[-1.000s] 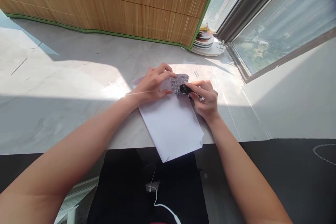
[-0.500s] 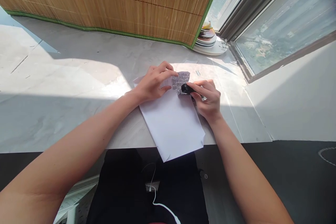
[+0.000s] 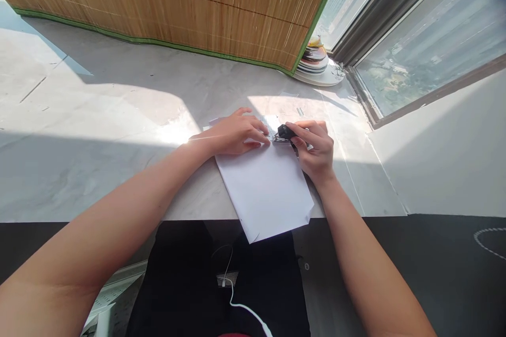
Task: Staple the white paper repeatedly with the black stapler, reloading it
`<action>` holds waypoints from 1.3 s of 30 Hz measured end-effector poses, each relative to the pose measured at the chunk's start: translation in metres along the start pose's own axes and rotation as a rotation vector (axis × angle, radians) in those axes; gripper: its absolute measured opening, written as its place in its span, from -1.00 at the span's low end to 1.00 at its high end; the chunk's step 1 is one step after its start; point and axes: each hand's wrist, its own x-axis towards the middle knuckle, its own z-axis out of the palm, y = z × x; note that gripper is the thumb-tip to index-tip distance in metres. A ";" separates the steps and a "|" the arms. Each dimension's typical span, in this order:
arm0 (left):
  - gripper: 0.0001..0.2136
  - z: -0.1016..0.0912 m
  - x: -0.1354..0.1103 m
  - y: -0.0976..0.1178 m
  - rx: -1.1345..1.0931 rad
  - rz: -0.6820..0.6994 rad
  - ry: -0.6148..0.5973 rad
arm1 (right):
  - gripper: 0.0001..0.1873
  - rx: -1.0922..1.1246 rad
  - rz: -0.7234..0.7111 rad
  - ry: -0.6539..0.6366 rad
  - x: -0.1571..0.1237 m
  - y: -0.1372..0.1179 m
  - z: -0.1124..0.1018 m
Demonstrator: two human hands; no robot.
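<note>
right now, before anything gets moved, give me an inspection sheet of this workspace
Surface: pale grey marbled tabletop, part sunlit, part shaded.
Work items: white rectangular paper, its near end overhanging the front edge; black-and-silver stapler-like tool at the paper's far right.
Clutter: small thin strips beyond the tool, material unclear; stack of round, mostly white plates at back right.
Hands: left hand lies on the paper's far part; right hand grips the tool.
Cables: thin white cable over the lap.
Surroundings: brown slatted blind with green edging; dark-framed window at right.
</note>
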 end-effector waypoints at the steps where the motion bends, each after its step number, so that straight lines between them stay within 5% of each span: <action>1: -0.76 0.000 0.000 -0.001 0.003 0.003 -0.005 | -0.55 0.003 0.001 -0.001 0.000 0.000 0.000; 28: -0.81 0.005 0.002 -0.001 -0.086 -0.007 0.009 | -0.47 -0.094 -0.072 -0.050 0.000 -0.002 0.004; 39: -0.85 0.006 0.002 -0.003 -0.091 -0.013 0.047 | -0.18 -0.231 -0.089 -0.154 -0.004 -0.007 0.009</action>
